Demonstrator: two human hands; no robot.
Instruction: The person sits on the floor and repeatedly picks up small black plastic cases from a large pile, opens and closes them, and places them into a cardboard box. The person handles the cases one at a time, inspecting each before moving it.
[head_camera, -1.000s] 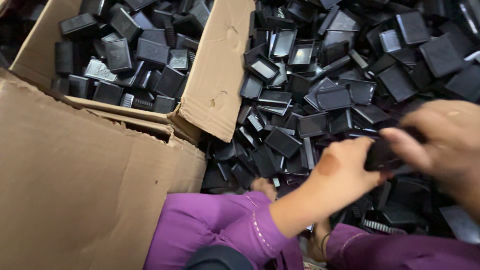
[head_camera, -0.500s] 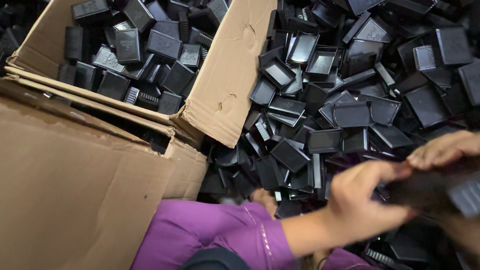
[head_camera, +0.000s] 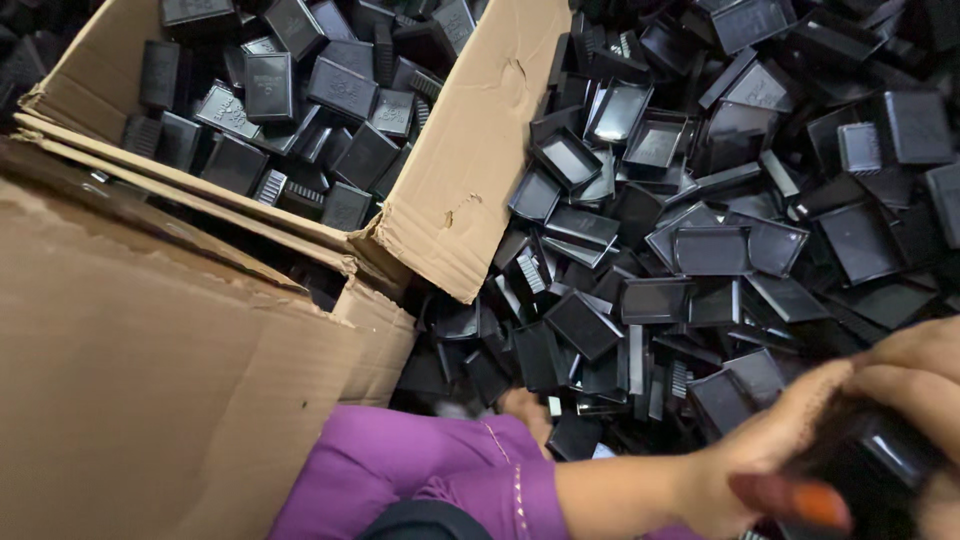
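Heaped black plastic trays (head_camera: 712, 250) cover the whole surface, and at the lower right both the left hand (head_camera: 775, 455) and the right hand (head_camera: 915, 375) close their fingers around a black plastic piece (head_camera: 875, 455), beyond them a purple sleeve (head_camera: 430, 465) and an open cardboard box (head_camera: 455, 180) holding more trays.

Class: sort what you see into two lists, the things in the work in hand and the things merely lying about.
In hand:
left hand
right hand
black plastic part gripped between both

Lying about:
heap of black plastic shells
open cardboard box holding more shells
purple sleeve
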